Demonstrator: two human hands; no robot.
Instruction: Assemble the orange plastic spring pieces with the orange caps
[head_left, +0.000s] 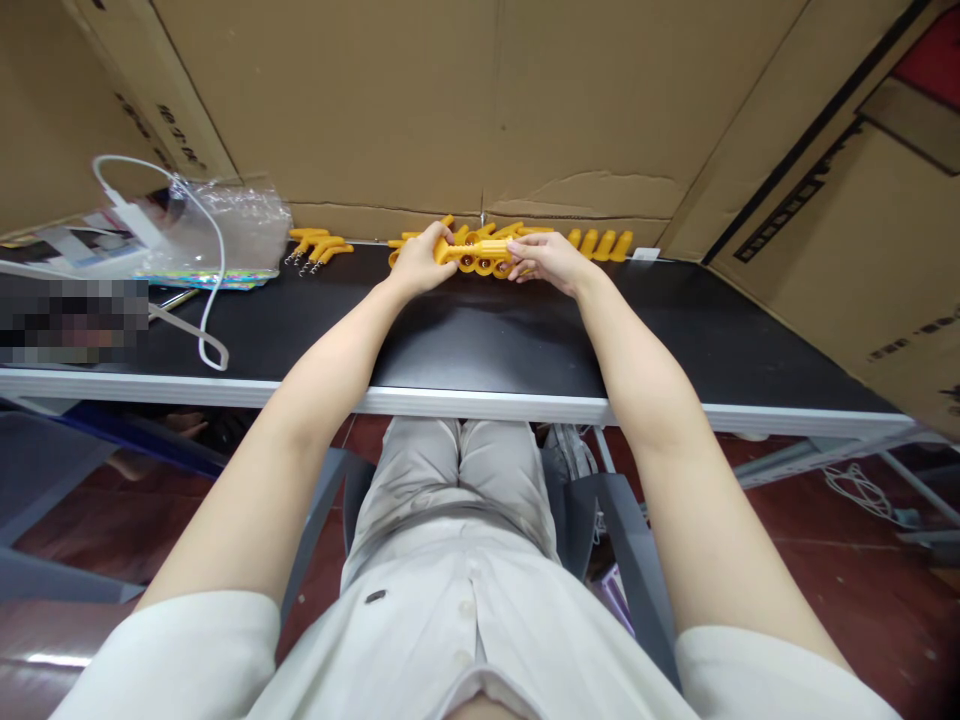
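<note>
At the far edge of the black table (480,345) lies a heap of yellow plastic corkscrew handles (480,262). My left hand (420,262) and my right hand (546,258) both reach into it and grip one yellow handle piece (480,250) between them, held level just above the heap. More yellow handles (600,243) stand in a row to the right of my right hand. A small group of yellow corkscrews (315,247) with metal screws lies to the left.
A clear plastic bag (225,230) on shiny packets sits at the back left, with a white charger and cable (202,300) trailing across the table. Cardboard sheets (465,100) wall the back and right. My knees are under the table's front edge.
</note>
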